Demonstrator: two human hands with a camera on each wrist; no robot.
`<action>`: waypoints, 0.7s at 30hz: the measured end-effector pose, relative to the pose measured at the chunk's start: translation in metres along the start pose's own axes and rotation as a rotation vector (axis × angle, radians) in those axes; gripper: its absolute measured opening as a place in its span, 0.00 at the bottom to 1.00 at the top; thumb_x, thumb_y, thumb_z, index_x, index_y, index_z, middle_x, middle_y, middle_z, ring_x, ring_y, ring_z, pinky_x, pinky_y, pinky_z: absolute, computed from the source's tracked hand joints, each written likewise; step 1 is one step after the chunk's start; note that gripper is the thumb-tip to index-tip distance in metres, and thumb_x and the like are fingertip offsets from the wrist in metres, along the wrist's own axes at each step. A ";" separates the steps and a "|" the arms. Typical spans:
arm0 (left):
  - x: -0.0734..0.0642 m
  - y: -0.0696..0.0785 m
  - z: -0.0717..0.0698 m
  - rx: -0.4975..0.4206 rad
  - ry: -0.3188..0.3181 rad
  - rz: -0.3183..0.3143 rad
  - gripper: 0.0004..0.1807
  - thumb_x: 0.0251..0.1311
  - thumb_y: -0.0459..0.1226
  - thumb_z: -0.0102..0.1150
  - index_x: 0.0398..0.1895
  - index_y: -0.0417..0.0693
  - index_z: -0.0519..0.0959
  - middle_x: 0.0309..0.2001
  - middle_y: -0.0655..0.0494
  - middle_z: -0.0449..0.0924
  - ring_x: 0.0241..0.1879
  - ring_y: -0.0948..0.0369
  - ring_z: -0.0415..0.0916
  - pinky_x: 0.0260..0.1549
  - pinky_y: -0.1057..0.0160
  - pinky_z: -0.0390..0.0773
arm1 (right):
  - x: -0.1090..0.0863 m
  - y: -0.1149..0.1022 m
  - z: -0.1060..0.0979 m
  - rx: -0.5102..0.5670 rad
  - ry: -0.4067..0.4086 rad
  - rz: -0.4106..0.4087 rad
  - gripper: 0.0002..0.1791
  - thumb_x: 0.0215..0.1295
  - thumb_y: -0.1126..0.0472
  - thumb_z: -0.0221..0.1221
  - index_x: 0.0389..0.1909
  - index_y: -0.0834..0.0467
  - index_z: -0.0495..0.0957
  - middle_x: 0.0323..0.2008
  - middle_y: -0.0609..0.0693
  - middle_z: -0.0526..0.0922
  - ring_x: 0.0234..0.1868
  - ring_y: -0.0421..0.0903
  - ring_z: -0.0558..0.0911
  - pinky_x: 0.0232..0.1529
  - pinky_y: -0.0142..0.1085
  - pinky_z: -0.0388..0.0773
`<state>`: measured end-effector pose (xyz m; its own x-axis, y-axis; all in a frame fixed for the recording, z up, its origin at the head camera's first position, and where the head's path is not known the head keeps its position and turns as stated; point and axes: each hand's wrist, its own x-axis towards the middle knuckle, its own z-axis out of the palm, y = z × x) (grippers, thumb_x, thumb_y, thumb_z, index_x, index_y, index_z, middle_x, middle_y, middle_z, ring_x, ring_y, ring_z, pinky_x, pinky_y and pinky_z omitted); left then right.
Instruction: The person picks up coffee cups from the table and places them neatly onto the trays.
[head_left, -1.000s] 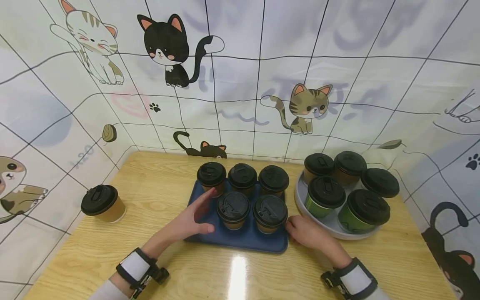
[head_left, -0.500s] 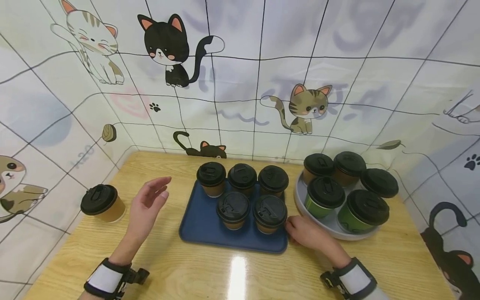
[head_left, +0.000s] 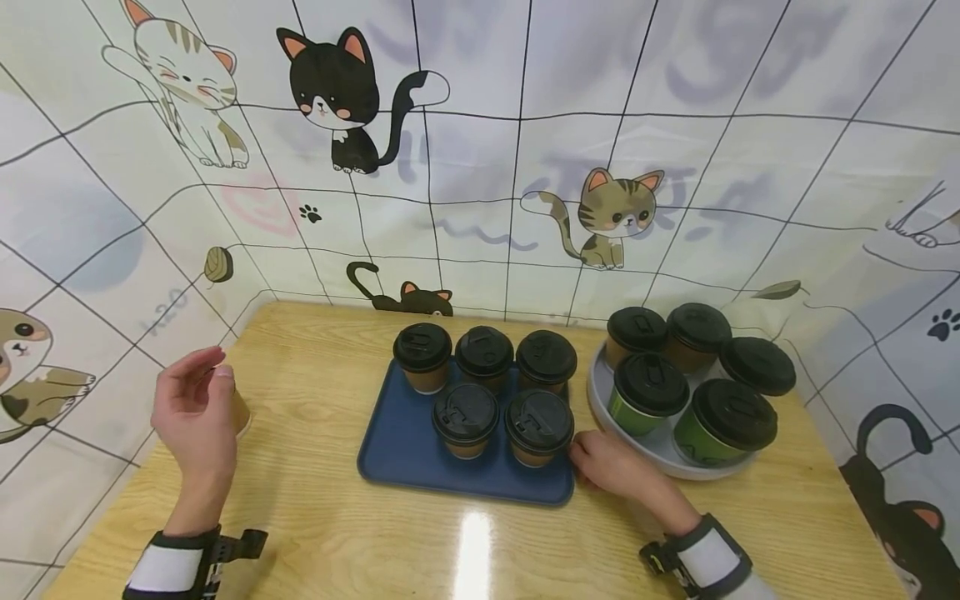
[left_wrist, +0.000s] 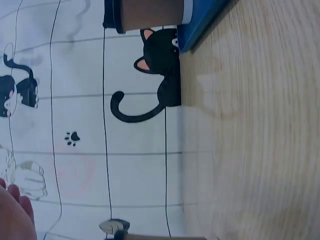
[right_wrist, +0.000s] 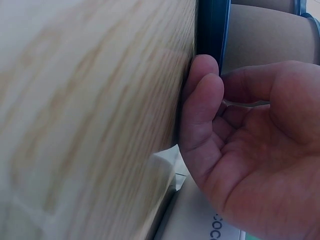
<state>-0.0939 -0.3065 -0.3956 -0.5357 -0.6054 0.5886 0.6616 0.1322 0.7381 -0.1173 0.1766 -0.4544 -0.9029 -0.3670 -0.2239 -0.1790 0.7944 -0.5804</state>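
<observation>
At the table's left, my left hand [head_left: 197,412] is raised in front of a lidded paper coffee cup [head_left: 242,414], with fingers loosely bent. It hides most of the cup, and contact cannot be told. In the left wrist view, only part of the left hand [left_wrist: 15,215] shows at the lower left. My right hand [head_left: 618,467] holds the right edge of a blue tray [head_left: 401,462], its curled fingers at the rim in the right wrist view. Several brown coffee cups with black lids, such as the front-middle cup [head_left: 466,421], stand upright on the tray; its front-left part is bare.
A round grey tray [head_left: 597,392] stands right of the blue one, close to my right hand. It bears several lidded cups, including a green cup [head_left: 723,421]. A cat-printed cloth [head_left: 480,217] rises behind the wooden table [head_left: 322,517].
My left hand has moved left from the blue tray's cups across the table to the lone cup. The right hand stays at the tray's right edge.
</observation>
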 end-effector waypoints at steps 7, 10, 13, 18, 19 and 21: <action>0.001 0.005 -0.015 0.273 0.272 0.011 0.17 0.62 0.25 0.59 0.55 0.35 0.78 0.52 0.53 0.75 0.53 0.58 0.71 0.54 0.68 0.68 | 0.000 0.000 0.000 0.002 -0.005 0.005 0.20 0.79 0.62 0.49 0.22 0.55 0.75 0.16 0.44 0.74 0.17 0.41 0.72 0.23 0.35 0.68; 0.000 0.010 -0.017 0.396 0.362 -0.080 0.25 0.63 0.28 0.63 0.63 0.42 0.71 0.60 0.57 0.69 0.61 0.62 0.64 0.58 0.70 0.60 | 0.000 0.000 0.000 0.000 -0.006 0.005 0.20 0.79 0.62 0.49 0.22 0.55 0.75 0.16 0.44 0.74 0.17 0.41 0.72 0.24 0.36 0.68; -0.001 0.012 -0.021 0.395 0.398 -0.210 0.38 0.61 0.32 0.69 0.72 0.47 0.62 0.70 0.58 0.59 0.70 0.65 0.52 0.64 0.73 0.49 | 0.000 0.000 0.000 -0.004 -0.005 0.002 0.20 0.79 0.62 0.49 0.22 0.54 0.75 0.16 0.44 0.74 0.17 0.41 0.71 0.23 0.35 0.68; -0.004 0.001 -0.033 0.332 0.382 -0.403 0.58 0.59 0.39 0.76 0.83 0.58 0.45 0.80 0.65 0.41 0.76 0.73 0.36 0.69 0.77 0.40 | 0.000 0.000 -0.001 -0.008 -0.004 0.003 0.20 0.78 0.63 0.49 0.22 0.54 0.74 0.15 0.44 0.74 0.17 0.41 0.71 0.23 0.35 0.68; -0.005 -0.002 -0.035 0.325 0.375 -0.432 0.60 0.59 0.39 0.76 0.83 0.60 0.42 0.81 0.66 0.38 0.76 0.74 0.34 0.70 0.76 0.41 | 0.000 0.000 -0.001 -0.008 -0.005 0.003 0.20 0.78 0.63 0.49 0.22 0.54 0.74 0.15 0.44 0.74 0.17 0.41 0.71 0.23 0.35 0.68; -0.006 -0.008 -0.040 0.306 0.368 -0.484 0.62 0.59 0.40 0.76 0.84 0.64 0.38 0.81 0.67 0.34 0.76 0.74 0.31 0.72 0.71 0.46 | 0.000 -0.001 -0.001 -0.009 -0.004 0.000 0.20 0.78 0.63 0.49 0.22 0.55 0.74 0.15 0.44 0.74 0.17 0.41 0.71 0.23 0.35 0.68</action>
<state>-0.0748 -0.3348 -0.4184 -0.4850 -0.8726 0.0577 0.1843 -0.0375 0.9821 -0.1173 0.1766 -0.4532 -0.9012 -0.3687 -0.2276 -0.1823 0.7991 -0.5729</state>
